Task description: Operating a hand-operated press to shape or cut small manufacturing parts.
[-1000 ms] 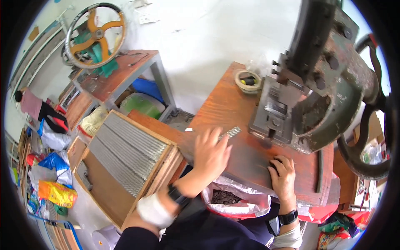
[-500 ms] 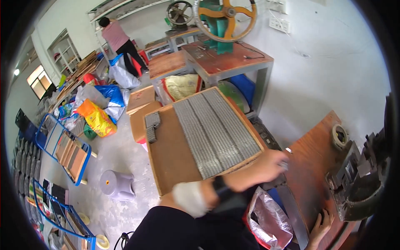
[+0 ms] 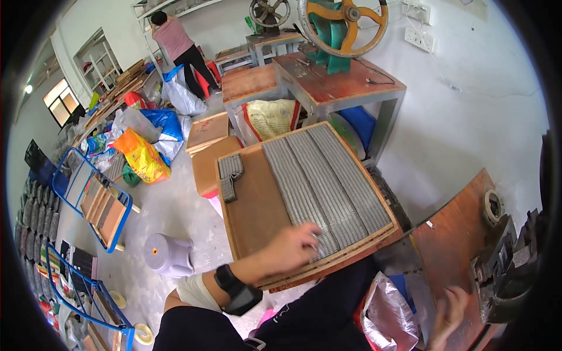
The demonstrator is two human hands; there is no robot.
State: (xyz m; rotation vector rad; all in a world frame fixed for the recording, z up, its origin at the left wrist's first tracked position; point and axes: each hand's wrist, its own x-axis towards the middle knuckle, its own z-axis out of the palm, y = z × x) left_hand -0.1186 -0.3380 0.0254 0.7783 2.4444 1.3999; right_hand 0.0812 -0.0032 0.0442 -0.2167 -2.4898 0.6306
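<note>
Head view: our left hand [image 3: 293,248] rests, fingers curled, on the grey metal strips [image 3: 322,181] at the wooden tray's [image 3: 252,205] near edge. Our right hand [image 3: 448,310] lies blurred on the workbench [image 3: 453,245]; its grip we cannot tell.

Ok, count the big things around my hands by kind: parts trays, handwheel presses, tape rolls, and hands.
Wooden tray of grey metal strips: 1
Handwheel presses: 2
Tape roll: 1
Hands, left hand on the strips, right hand on the bench: 2
Total: 6
</note>
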